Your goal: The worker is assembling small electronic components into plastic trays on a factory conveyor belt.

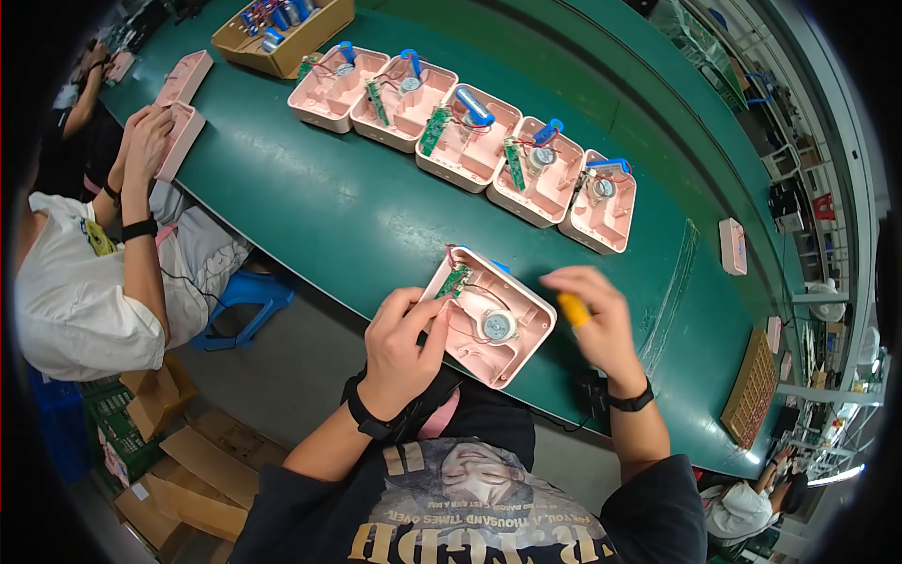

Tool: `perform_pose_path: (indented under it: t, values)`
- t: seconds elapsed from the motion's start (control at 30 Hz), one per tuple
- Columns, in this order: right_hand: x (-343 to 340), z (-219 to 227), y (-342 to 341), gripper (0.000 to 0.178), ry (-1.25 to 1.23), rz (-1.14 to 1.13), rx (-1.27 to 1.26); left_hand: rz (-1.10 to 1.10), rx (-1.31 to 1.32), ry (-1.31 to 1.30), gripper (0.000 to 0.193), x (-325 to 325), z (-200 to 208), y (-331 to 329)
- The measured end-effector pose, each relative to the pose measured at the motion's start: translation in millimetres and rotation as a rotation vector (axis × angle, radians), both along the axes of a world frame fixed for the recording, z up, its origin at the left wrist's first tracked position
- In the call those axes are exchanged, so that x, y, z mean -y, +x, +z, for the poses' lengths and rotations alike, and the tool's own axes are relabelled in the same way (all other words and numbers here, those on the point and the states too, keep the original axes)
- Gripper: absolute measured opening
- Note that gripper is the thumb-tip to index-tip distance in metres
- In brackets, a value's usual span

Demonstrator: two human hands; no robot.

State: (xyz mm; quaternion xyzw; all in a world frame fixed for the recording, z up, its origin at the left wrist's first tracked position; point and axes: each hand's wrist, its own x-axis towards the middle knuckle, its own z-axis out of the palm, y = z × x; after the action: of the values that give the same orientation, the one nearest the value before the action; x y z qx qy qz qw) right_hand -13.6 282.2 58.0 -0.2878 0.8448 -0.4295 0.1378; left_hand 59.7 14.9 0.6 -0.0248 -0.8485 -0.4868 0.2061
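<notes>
A pink plastic housing [526, 324] lies open-side up at the table's near edge in front of me. Inside it are a small green circuit board [455, 281], thin wires and a round silver part [497, 325]. A blue part shows behind its far wall. My left hand [404, 343] grips the near-left wall, its fingertips close to the circuit board. To the right of the housing, apart from it, my right hand [599, 320] is raised and slightly blurred, fingers stretched out. Something yellow [573, 308] covers part of its thumb, perhaps a finger cover.
Several similar pink housings [470, 164] with boards and blue cylinders stand in a row beyond. A cardboard box [282, 61] of blue cylinders sits at the far left. A person [103, 291] works at the left with pink housings. A brown gridded tray [750, 387] lies at the right.
</notes>
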Motion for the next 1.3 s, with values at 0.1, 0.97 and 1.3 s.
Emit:
perform_pose_path:
  t: [0.1, 0.97, 1.3]
  values:
    - [9, 27, 6, 0.033, -0.078, -0.26, -0.173, -0.018, -0.056, -0.059, 0.013, -4, 1, -3]
    - [-3, -21, 2, 0.027, -0.404, -0.124, 0.733, 0.028, 0.008, 0.014, 0.01, -1, -2, -1]
    - [-3, -39, 3, 0.026, -0.141, -0.048, 0.573, 0.048, 0.041, 0.074, 0.01, -1, -4, -2]
